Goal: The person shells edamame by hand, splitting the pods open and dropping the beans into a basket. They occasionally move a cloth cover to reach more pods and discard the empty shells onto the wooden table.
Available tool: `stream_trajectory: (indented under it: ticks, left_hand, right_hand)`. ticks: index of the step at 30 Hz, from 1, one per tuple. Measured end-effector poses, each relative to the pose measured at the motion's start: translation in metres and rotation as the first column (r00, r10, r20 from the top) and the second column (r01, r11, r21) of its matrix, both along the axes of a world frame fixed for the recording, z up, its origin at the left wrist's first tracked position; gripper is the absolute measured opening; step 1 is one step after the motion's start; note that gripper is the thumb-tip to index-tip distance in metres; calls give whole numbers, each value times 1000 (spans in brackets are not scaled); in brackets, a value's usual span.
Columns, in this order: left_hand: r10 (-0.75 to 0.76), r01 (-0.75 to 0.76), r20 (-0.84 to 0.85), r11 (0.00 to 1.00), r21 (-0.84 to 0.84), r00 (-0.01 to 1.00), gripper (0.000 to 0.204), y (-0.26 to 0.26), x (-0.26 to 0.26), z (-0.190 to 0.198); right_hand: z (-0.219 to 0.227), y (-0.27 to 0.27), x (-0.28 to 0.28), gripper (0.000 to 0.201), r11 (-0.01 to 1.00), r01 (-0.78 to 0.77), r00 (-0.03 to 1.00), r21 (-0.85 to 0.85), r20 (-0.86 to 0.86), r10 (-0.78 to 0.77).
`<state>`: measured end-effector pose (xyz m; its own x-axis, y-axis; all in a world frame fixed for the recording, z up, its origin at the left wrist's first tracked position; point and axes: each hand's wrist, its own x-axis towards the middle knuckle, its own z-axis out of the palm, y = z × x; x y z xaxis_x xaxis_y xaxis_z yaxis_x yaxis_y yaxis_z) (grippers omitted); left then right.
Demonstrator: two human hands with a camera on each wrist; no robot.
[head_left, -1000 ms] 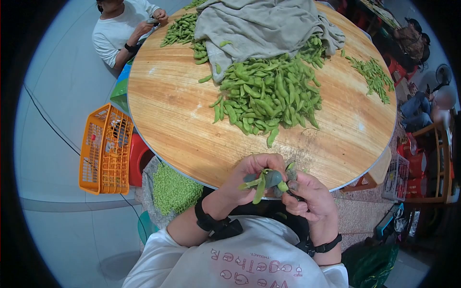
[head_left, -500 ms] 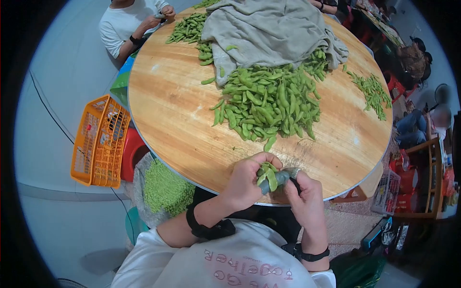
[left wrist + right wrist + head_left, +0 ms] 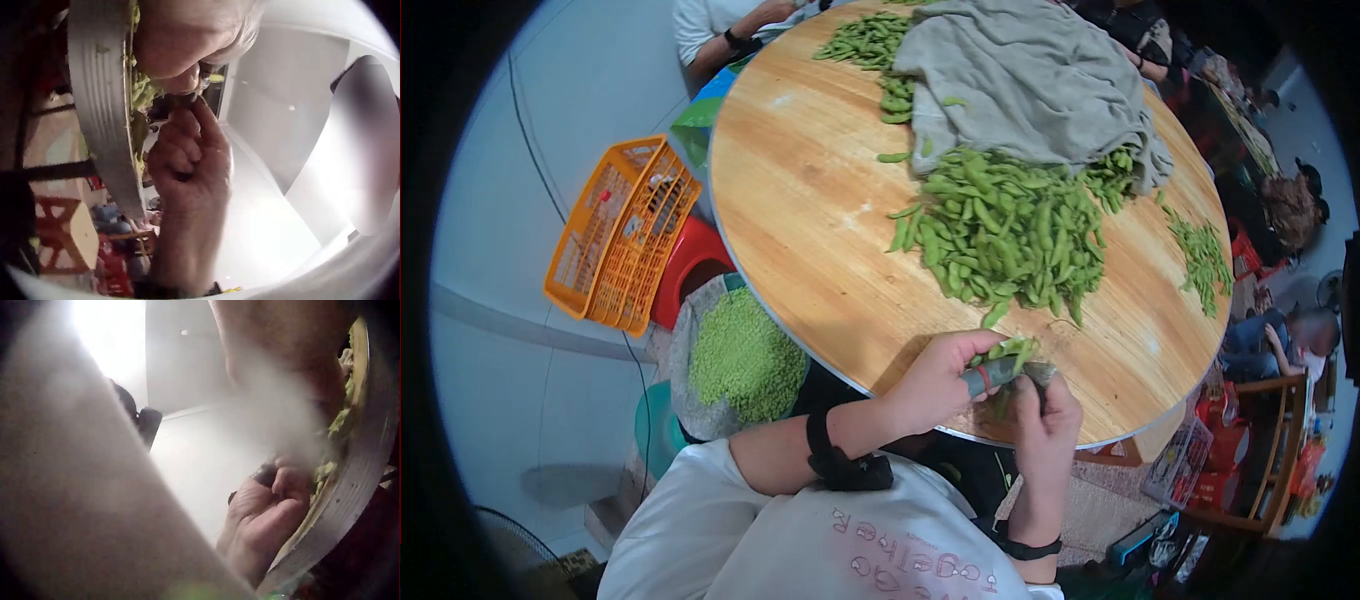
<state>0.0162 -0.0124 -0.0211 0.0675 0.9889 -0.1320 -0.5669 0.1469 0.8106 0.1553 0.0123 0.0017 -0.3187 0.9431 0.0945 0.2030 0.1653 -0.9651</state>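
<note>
Over the near table edge, my left hand (image 3: 935, 382) grips a few green edamame pods (image 3: 1018, 349) between its fingers and thumb. The thumb wears a grey-green cover with a red band. My right hand (image 3: 1045, 420) meets it there, its thumb and curled forefinger pinching at the pods; a dark grey cover shows at its fingertips. In the left wrist view the right hand (image 3: 187, 150) has its thumb and forefinger tips together beside the left hand (image 3: 187, 37). The pinched spot is mostly hidden by fingers. Beyond the hands lies a large heap of edamame pods (image 3: 1010, 230).
A grey cloth (image 3: 1030, 85) covers part of the heap on the round wooden table (image 3: 800, 200). More pods (image 3: 1200, 255) lie at the right. Shelled beans (image 3: 745, 355) fill a lined container on the left, near orange crates (image 3: 620, 235) and a red stool (image 3: 685, 260).
The head view has turned, so the table sits further right. Both hands stay together at the edge. The left thumb now lies along the pods, and the pods have turned to point rightward.
</note>
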Motion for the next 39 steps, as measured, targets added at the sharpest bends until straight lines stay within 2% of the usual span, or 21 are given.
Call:
stream_trajectory:
  ticks: [1,2,3,5,7,9,11,12,14,15,16,19,21,23,27,29,30,32,36,38,39]
  left_hand:
    - [-68,80,155,995,-67,986,21,1,-2,-3]
    - [-24,70,298,987,-144,954,21,1,-1,-4]
    - [-18,65,301,987,-145,953,21,1,-5,-6]
    - [-107,166,543,984,-61,833,25,2,-12,-11]
    - [-111,158,554,987,-38,825,26,2,-13,-11]
    - [-113,147,558,989,-16,822,27,3,-16,-9]
    - [-39,50,319,998,-26,947,29,1,-16,-5]
    - [-44,55,325,998,-26,945,29,0,-15,1]
    - [-19,30,-130,996,84,991,31,-3,-14,13]
    - [-23,34,-127,996,84,992,31,-3,-14,12]
    - [-17,48,-197,988,150,980,30,-4,-13,11]
    - [38,61,-345,960,273,938,28,-4,-12,7]
    - [88,60,-418,943,328,904,27,-7,-12,7]
    - [197,102,-611,902,419,767,27,-9,-11,15]
    - [230,120,-661,890,439,715,36,-12,-9,17]
    - [353,133,-696,830,541,625,43,-15,-7,13]
    - [353,133,-696,831,541,625,43,-15,-8,11]
    - [435,221,-683,726,652,586,47,-13,-9,7]
    - [403,250,-696,730,636,594,45,-15,-8,8]
    - [449,149,-628,727,671,636,34,-16,-5,11]
    - [450,147,-627,728,670,636,34,-14,-6,10]
  right_hand:
    - [4,0,5,11,961,-39,990,-274,-144,-1]
    - [6,0,6,11,908,-78,967,-412,-253,-31]
    - [9,1,5,12,836,-127,933,-534,-350,-82]
    - [10,1,5,13,812,-158,918,-562,-386,-88]
    - [12,2,11,14,788,-183,904,-588,-416,-100]
    - [14,6,22,13,793,-272,935,-545,-345,84]
    - [2,11,26,14,852,-186,957,-490,-287,44]
    - [0,13,26,15,900,-105,972,-424,-234,3]
    - [2,14,25,17,901,-111,967,-419,-254,1]
    - [5,13,21,19,903,-123,960,-412,-281,3]
    - [11,8,10,20,840,-84,942,-536,-317,-107]
    - [6,11,15,20,796,-219,923,-564,-384,-18]
    - [1,9,13,20,770,-209,906,-603,-416,-81]
    - [1,11,11,18,761,-259,887,-595,-459,-57]
    - [3,8,6,18,782,-247,854,-572,-510,-103]
    - [2,6,4,18,789,-279,802,-547,-584,-122]
    - [3,5,4,18,789,-279,802,-548,-584,-122]
    - [4,4,3,16,809,-212,836,-548,-531,-141]
    - [6,1,0,13,780,-197,800,-594,-557,-222]
    - [6,0,-1,14,675,-306,707,-671,-635,-311]
    - [6,1,-2,14,674,-307,708,-672,-634,-310]
